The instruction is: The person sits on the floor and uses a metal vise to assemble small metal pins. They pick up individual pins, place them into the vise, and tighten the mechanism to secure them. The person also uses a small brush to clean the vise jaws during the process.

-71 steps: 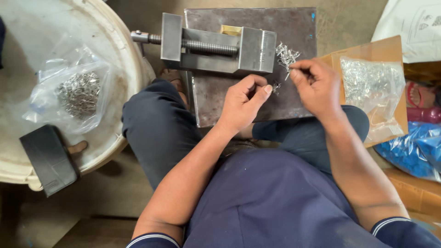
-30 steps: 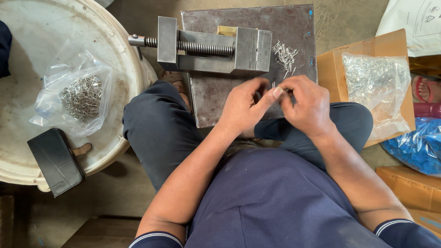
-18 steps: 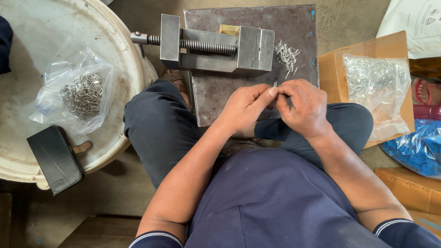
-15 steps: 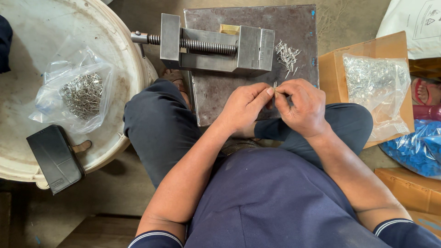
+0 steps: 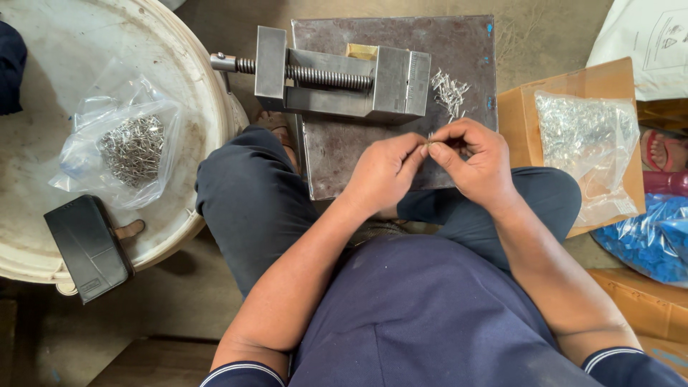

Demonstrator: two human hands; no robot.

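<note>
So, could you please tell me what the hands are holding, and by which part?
Both hands, left and right, pinch one small metal pin between their fingertips; which part cannot be told.

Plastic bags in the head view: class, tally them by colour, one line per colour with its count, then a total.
Clear bags: 2, one of small metal parts on the white tub lid, one on the cardboard box
Blue bags: 1, at the right edge
Total: 3

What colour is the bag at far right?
Blue bag, translucent plastic; head view.
</note>
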